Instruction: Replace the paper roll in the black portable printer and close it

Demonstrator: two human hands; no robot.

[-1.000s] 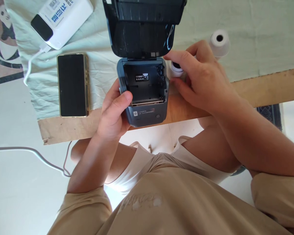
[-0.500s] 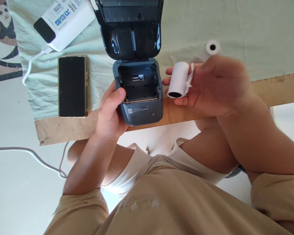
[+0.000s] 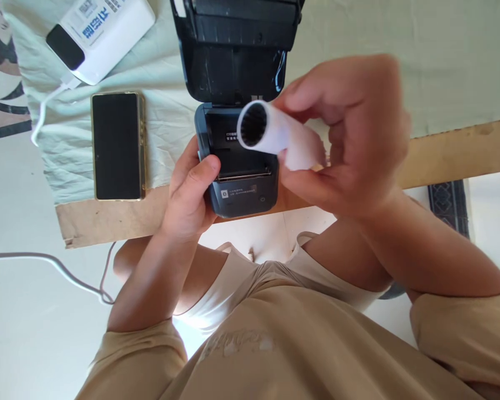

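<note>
My left hand (image 3: pixel 192 191) grips the left side of a dark grey label printer (image 3: pixel 245 200), its thumb over the rim. The printer's black lid (image 3: pixel 235 69) stands wide open toward the far side, and part of a small inside sticker shows in the bay. Between the thumb and fingers of my right hand (image 3: pixel 354 133) is a white paper roll (image 3: pixel 289 139). The roll is tilted, its dark hollow core facing up and left. It is held over the right part of the printer bay and hides some of it.
Left of the printer lies a black-screened phone (image 3: pixel 117 145) in a clear case. Beyond it is a white power bank (image 3: pixel 108 41) with a plugged-in white cable (image 3: pixel 44 111). A green cloth (image 3: pixel 441 66) covers the table, whose wooden edge (image 3: pixel 454 153) runs along my side.
My right hand has swung left and turned over, bringing the paper roll from beside the printer to above its bay. The second roll on the cloth is now hidden from view.
</note>
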